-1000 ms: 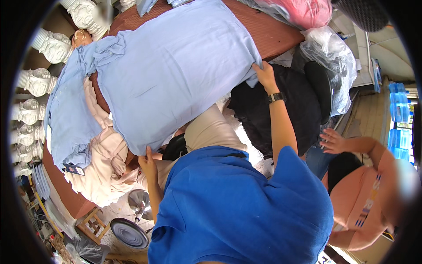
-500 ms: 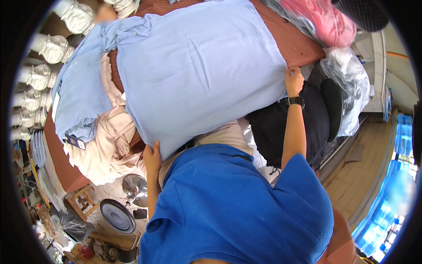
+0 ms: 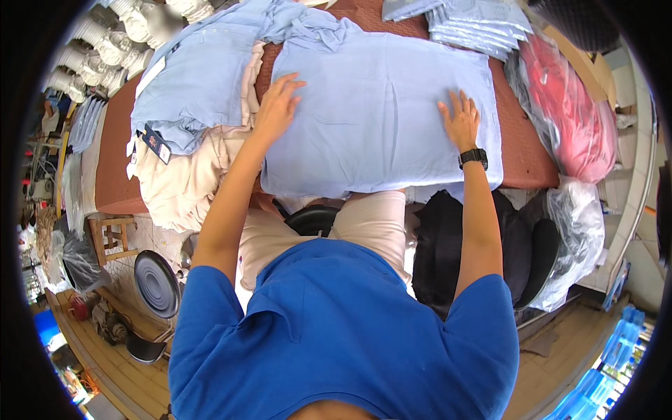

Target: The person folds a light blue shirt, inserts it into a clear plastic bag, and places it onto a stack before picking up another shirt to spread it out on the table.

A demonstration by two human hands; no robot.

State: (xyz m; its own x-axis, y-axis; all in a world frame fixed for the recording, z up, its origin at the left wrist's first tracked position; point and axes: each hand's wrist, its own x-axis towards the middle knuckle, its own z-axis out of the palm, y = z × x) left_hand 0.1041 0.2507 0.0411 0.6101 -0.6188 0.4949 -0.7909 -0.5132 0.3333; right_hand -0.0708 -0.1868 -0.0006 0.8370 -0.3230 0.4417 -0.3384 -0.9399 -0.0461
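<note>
A light blue shirt [image 3: 357, 133] lies spread out over the brown padded table [image 3: 532, 150], its lower edge reaching the table's near side. My left hand [image 3: 278, 106] is at its left edge, fingers spread, holding nothing. On the right part of the cloth my right hand [image 3: 460, 120], below a black wristwatch, is flat with its fingers apart. Left of the spread shirt is a stack of more light blue garments [image 3: 203, 84] with a dark hang tag [image 3: 155, 144]. Cream garments [image 3: 185, 178] bunch beneath that stack and hang over the table edge.
Folded blue shirts in clear bags [image 3: 476, 28] are piled at the far right, beside a red bagged bundle [image 3: 567, 105]. Black cloth [image 3: 455, 245] drapes near my right, next to clear plastic [image 3: 577, 238]. A round stool [image 3: 157, 283] stands at lower left.
Both hands have let go of the shirt's near corners and moved up onto the cloth, fingers opened. The shirt now lies flatter on the table. My view has shifted too.
</note>
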